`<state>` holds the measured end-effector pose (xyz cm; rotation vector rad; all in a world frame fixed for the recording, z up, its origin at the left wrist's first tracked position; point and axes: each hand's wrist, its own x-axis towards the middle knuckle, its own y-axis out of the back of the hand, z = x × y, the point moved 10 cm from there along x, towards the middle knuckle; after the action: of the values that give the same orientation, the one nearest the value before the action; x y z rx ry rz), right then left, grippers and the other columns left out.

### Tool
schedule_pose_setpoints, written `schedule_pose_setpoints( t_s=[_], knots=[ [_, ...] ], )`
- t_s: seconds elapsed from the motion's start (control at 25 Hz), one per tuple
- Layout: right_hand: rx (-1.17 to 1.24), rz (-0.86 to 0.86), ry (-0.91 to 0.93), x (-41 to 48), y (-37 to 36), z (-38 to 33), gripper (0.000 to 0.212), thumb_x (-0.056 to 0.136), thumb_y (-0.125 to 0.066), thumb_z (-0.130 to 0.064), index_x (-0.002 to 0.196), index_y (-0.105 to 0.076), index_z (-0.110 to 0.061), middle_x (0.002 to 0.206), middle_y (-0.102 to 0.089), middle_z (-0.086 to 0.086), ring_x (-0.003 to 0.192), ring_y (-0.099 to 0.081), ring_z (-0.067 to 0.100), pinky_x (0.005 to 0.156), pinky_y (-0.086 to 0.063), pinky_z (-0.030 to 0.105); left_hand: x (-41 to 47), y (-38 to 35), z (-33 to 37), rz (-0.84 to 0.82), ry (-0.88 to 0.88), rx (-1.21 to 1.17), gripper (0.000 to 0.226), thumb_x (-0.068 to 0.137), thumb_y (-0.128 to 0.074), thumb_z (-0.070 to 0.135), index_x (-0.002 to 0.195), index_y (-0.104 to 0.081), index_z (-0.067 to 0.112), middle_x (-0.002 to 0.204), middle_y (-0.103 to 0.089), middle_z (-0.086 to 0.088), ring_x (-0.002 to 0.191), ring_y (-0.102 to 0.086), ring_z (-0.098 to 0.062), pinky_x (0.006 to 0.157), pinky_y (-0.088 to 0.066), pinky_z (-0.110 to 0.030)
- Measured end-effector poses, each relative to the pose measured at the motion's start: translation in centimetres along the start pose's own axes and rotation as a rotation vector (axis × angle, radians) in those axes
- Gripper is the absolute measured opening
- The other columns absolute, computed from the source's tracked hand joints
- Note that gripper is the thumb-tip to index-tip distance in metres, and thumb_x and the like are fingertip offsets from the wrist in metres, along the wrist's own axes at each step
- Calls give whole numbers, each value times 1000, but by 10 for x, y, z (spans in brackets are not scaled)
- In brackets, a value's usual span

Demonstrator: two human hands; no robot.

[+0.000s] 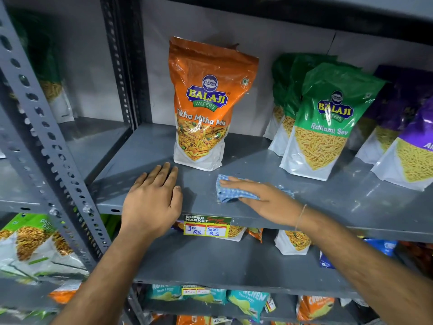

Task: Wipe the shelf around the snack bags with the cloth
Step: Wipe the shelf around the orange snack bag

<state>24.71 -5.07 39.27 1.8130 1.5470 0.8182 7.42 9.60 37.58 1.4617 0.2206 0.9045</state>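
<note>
Blue checked cloth (pixel 228 190) lies flat under the right hand (pixel 260 195), centre frame, just below the orange snack bag (pixel 206 104).
Left hand (pixel 153 199) rests spread and empty on the shelf (pixel 351 202); a stroke upward could topple that upright bag.

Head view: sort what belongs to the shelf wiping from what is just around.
Job: cloth under right hand; grey shelf; orange snack bag; green snack bags; purple snack bags; left hand flat on shelf.

Around: price tag; packets on lower shelves.
</note>
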Motion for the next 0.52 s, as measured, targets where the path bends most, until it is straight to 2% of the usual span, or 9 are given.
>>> schedule_pose_setpoints(
  t_s=[0.04, 0.12, 0.2, 0.24, 0.32, 0.36, 0.48, 0.52],
  knots=[
    [62, 58, -45, 1, 13, 5, 43, 101, -54, -10, 138, -55, -33, 140, -52, -26, 126, -49, -15, 117, -34, 21, 0, 0, 0, -1, -1, 2, 64, 98, -24, 40, 148, -52, 13, 156, -50, -10, 146, -46, -26, 120, -35, -49],
    [93, 246, -151, 4, 51, 25, 40, 100, -56, -12, 137, -58, -26, 134, -63, -12, 120, -60, 3, 111, -44, 30, 1, 0, 0, -8, -3, 5, 64, 98, -23, 40, 149, -51, 13, 157, -49, -10, 147, -44, -25, 121, -34, -49],
    [34, 322, -245, 4, 72, 51, 41, 101, -54, -11, 140, -56, -20, 138, -59, -6, 131, -55, 15, 109, -38, 21, 1, -1, 0, -20, -8, 6, 65, 98, -22, 41, 150, -49, 14, 158, -47, -9, 148, -43, -25, 122, -33, -48],
    [9, 308, -276, 1, 71, 61, 42, 102, -52, -11, 143, -53, -22, 143, -53, -7, 138, -48, 16, 110, -32, 18, 1, -1, 0, -21, -10, 7, 66, 98, -21, 41, 151, -49, 14, 159, -47, -9, 148, -42, -25, 122, -32, -49],
    [-32, 258, -307, -7, 56, 74, 45, 103, -51, -17, 146, -47, -31, 155, -42, -8, 147, -35, 15, 119, -24, 24, 0, -1, 0, -20, -12, 8, 67, 97, -21, 42, 151, -48, 13, 159, -46, -10, 149, -42, -26, 122, -32, -49],
    [-38, 253, -315, -10, 50, 74, 46, 103, -51, -20, 146, -46, -35, 157, -39, -8, 148, -34, 15, 121, -23, 27, 0, -1, 0, -21, -9, 5, 67, 97, -20, 42, 151, -48, 13, 159, -46, -10, 149, -41, -26, 122, -32, -49],
    [17, 313, -333, -22, 38, 59, 46, 102, -51, -18, 145, -48, -33, 152, -47, -5, 140, -44, 15, 111, -31, 21, 0, -2, 1, -45, -35, 4, 69, 97, -17, 44, 154, -43, 15, 162, -42, -11, 151, -37, -26, 124, -29, -49],
    [24, 347, -331, -26, 31, 51, 46, 101, -51, -17, 144, -49, -31, 151, -49, -4, 138, -47, 16, 111, -33, 23, -1, -3, 1, -59, -47, 2, 71, 97, -15, 46, 156, -41, 16, 163, -39, -11, 153, -34, -27, 125, -27, -49]
  ],
)
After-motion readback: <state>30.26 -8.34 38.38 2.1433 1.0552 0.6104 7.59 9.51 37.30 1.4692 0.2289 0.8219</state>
